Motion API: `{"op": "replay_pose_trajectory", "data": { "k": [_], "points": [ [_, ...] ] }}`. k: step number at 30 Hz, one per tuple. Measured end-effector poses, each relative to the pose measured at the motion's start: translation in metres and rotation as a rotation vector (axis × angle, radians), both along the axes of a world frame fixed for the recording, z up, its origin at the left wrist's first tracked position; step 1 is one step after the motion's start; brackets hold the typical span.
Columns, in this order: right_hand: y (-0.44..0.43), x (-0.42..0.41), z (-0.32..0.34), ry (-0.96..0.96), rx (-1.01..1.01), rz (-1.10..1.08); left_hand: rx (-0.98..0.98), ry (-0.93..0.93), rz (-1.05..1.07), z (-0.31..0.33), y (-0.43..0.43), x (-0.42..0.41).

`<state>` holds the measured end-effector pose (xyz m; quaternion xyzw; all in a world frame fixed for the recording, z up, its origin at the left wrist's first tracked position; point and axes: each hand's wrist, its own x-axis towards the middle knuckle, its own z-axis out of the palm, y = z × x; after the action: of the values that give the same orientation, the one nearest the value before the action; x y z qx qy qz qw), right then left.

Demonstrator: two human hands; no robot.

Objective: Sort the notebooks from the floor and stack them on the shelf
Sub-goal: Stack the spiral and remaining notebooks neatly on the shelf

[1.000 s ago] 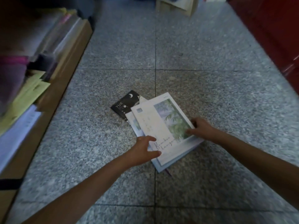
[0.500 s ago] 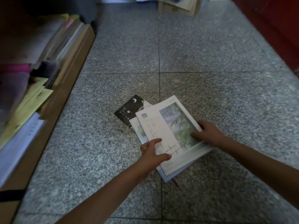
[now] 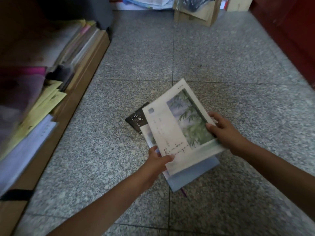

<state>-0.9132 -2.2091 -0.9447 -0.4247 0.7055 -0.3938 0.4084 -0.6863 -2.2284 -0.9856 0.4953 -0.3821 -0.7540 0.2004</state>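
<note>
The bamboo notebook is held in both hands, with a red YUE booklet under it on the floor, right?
Not red: the head view shows the YUE booklet is black. The bamboo notebook is held by the left hand and the right hand.

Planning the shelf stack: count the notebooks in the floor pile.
3. The bamboo-cover notebook is on top; a pale blue notebook lies beneath it; a black notebook pokes out at the far left. Others may be hidden underneath.
</note>
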Motion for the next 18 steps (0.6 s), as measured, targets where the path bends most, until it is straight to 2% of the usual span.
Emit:
{"op": "replay_pose_trajectory", "data": {
  "k": [2, 4, 7, 10, 14, 18],
  "points": [
    [-0.004, 0.004, 0.01, -0.073, -0.045, -0.058, -0.026, 0.16, -0.01, 0.019, 0.007, 0.005],
    [-0.009, 0.01, 0.023, -0.061, -0.09, -0.077, -0.058, 0.25, 0.058, 0.042, 0.01, 0.012],
    [-0.02, 0.024, 0.046, -0.023, -0.176, -0.083, -0.162, 0.254, 0.119, 0.077, 0.005, 0.028],
    [-0.044, 0.05, 0.072, -0.08, -0.236, -0.038, -0.316, 0.23, 0.236, 0.113, -0.008, 0.05],
    [-0.085, 0.1, 0.121, -0.393, -0.254, 0.013, -0.574, 0.211, 0.421, 0.169, -0.027, 0.092],
    [-0.103, 0.155, 0.172, -0.622, -0.359, 0.316, -0.789, 0.188, 0.608, 0.218, -0.032, 0.135]
  ]
}}
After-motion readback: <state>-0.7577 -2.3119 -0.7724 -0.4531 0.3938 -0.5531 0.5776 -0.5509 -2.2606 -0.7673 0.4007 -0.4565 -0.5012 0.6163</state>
